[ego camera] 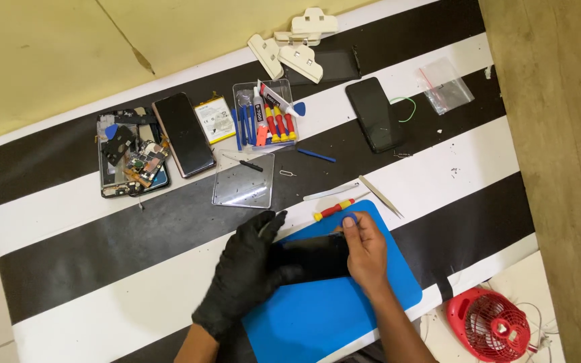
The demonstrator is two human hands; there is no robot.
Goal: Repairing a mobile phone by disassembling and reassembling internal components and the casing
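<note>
Both hands pin a black phone (pixel 311 259) on the blue mat (pixel 324 316) near the table's front edge, gloved left hand (pixel 247 272) gripping its end, bare right hand (pixel 364 252) pinching a blue pick (pixel 352 219); thin, probably fragile, best held by its edges.

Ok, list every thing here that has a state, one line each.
left hand: gloved in black, gripping the black phone
right hand: bare, on the phone's edge, pinching a small blue pick
black phone: flat on the blue mat, screen dark
blue mat: flat on the table
opened phone: back off, parts exposed
plastic box: open, tools inside
red fan: lying face up
</note>
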